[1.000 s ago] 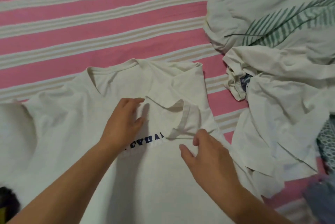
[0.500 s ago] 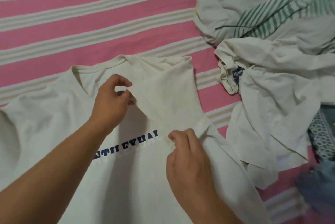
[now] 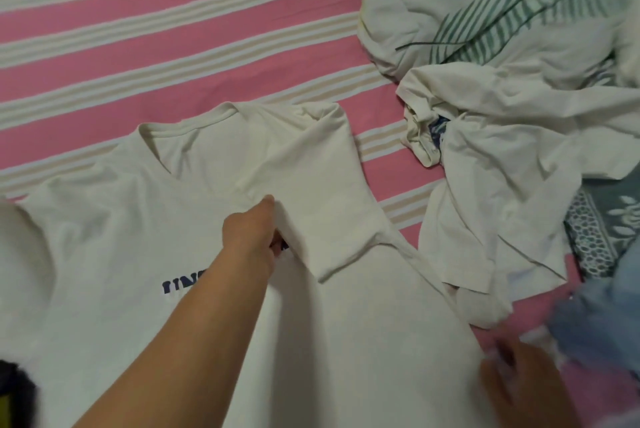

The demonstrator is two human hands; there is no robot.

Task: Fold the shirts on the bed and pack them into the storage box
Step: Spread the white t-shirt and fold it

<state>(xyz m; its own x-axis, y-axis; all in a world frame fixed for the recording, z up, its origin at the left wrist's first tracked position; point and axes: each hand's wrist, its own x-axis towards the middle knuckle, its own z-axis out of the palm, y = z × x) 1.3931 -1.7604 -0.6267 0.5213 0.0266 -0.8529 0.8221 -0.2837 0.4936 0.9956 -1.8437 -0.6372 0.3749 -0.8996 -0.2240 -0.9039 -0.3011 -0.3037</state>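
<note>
The person's left hand (image 3: 254, 230) reaches forward from the lower left, and its fingers are tucked under the edge of a folded-in sleeve (image 3: 332, 219) of a plain white cotton T-shirt (image 3: 114, 230). The fingers are hidden by the cloth, so it cannot be told whether they pinch the sleeve or only press beneath it. The right hand (image 3: 519, 389) lies low at the bottom right, blurred, at the side edge of the same shirt. It touches the fabric there, but the blur hides whether its fingers are curled round the cloth or lie flat.

The white T-shirt lies spread on the bed with its round neckline (image 3: 187, 126) pointing away from the person. Its right sleeve is folded inward across the chest, and dark blue printed lettering (image 3: 183, 285) shows partly beside the left forearm.

Under the shirt is a pink bedsheet with cream and white stripes (image 3: 173, 29). To the right of the shirt, just beside its edge, sits a crumpled heap of white garments (image 3: 502, 167). Behind that heap, at the upper right, lies a rumpled white quilt printed with grey-green palm leaves (image 3: 502, 18). At the far right edge a grey patterned cloth (image 3: 602, 237) shows beneath the heap, and a blurred pale blue fabric (image 3: 595, 316) lies near the right hand.
</note>
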